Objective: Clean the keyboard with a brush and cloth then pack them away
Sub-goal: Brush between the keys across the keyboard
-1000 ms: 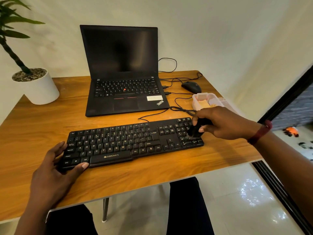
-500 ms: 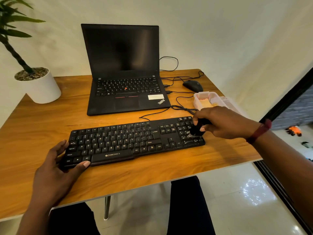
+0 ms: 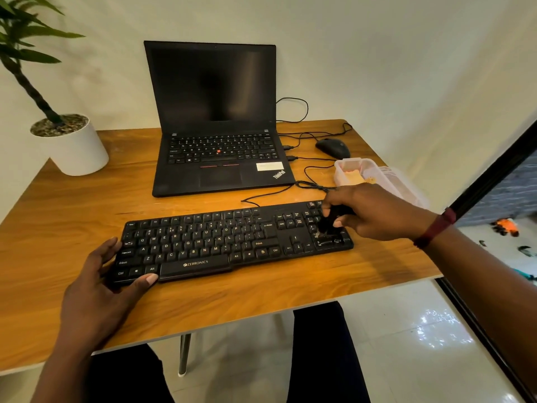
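A black Zebronics keyboard [image 3: 220,242] lies across the front of the wooden table [image 3: 58,216]. My right hand [image 3: 374,210] is closed around a small black brush [image 3: 329,223], whose bristles rest on the number pad at the keyboard's right end. My left hand [image 3: 98,289] presses on the keyboard's front left corner, thumb along its front edge and fingers spread over the side. A clear plastic container [image 3: 374,175] with a yellow cloth [image 3: 354,178] inside stands just behind my right hand.
An open black laptop [image 3: 215,126] stands behind the keyboard, with cables [image 3: 308,184] trailing to its right. A black mouse [image 3: 332,148] sits at the back right. A white plant pot [image 3: 72,146] is at the back left. The table's right edge drops to a tiled floor.
The brush in my right hand has shifted slightly up the number pad. My left hand has stayed on the keyboard's left corner.
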